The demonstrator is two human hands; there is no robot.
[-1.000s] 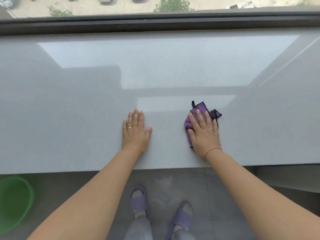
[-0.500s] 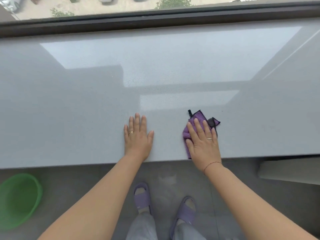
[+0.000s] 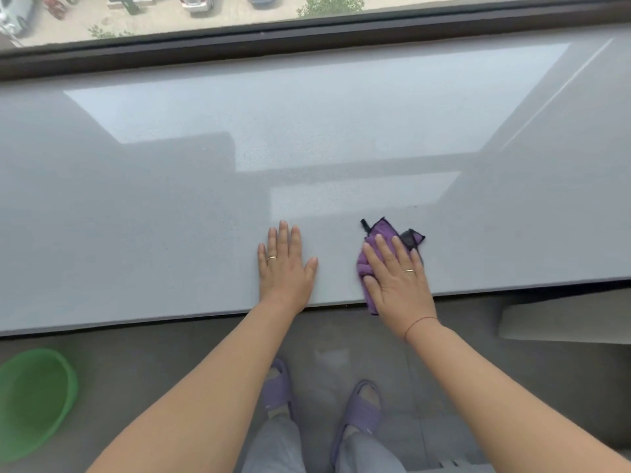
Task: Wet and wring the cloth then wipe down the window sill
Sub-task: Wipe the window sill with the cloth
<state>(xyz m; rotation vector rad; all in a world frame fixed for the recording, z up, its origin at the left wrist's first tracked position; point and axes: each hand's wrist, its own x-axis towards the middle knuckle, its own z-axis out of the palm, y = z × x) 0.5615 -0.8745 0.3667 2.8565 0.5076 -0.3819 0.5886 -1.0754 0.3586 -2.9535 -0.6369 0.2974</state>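
A wide grey window sill [image 3: 170, 216] spans the view below a dark window frame. A purple cloth [image 3: 382, 231] with black trim lies crumpled near the sill's front edge, right of centre, its lower corner hanging over the edge. My right hand [image 3: 397, 278] presses flat on the cloth, fingers spread and covering most of it. My left hand [image 3: 285, 266] rests flat on the bare sill a short way to the left, palm down, holding nothing.
A green plastic basin [image 3: 34, 397] stands on the grey tiled floor at the lower left. My feet in purple slippers [image 3: 362, 411] are below the sill's edge. A pale ledge [image 3: 563, 322] juts out at the right under the sill.
My right hand has drawn the cloth back toward the sill's front edge, so the cloth's corner now overhangs it. My left hand has stayed flat on the sill, also nearer the edge.
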